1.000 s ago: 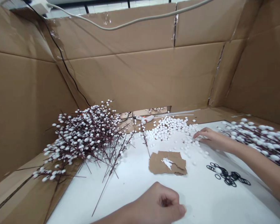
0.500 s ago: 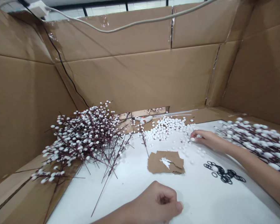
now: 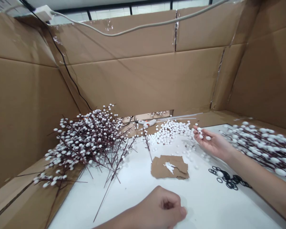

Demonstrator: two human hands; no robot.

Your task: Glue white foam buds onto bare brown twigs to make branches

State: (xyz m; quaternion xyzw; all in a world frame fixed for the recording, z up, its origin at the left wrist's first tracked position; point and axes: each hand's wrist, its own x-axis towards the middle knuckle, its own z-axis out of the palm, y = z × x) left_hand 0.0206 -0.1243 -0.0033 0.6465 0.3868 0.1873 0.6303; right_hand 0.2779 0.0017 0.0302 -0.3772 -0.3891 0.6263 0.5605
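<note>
My right hand (image 3: 213, 144), turned palm up at the right, holds a few white balls (image 3: 199, 133) on its fingers, beside the loose pile of white balls (image 3: 173, 130). Low in the middle, my left hand (image 3: 165, 205) is curled closed above the white board (image 3: 133, 197); whatever its fingers may hold is hidden. Between the hands and farther back lies a torn cardboard piece (image 3: 157, 167) with a white smear (image 3: 169, 166) on it. Black rings (image 3: 228, 179) lie in a heap below my right wrist, with one white ball among them.
Brown stems with white balls (image 3: 85, 136) are piled at the left, and more such stems (image 3: 262, 143) lie at the far right. A white glue gun (image 3: 147, 123) rests at the back. Cardboard walls (image 3: 138, 79) surround the board, with a cable (image 3: 138, 27) hanging above.
My right hand has turned palm up, and several white balls now show on its fingers instead of one at the fingertips. My left hand has stayed in place.
</note>
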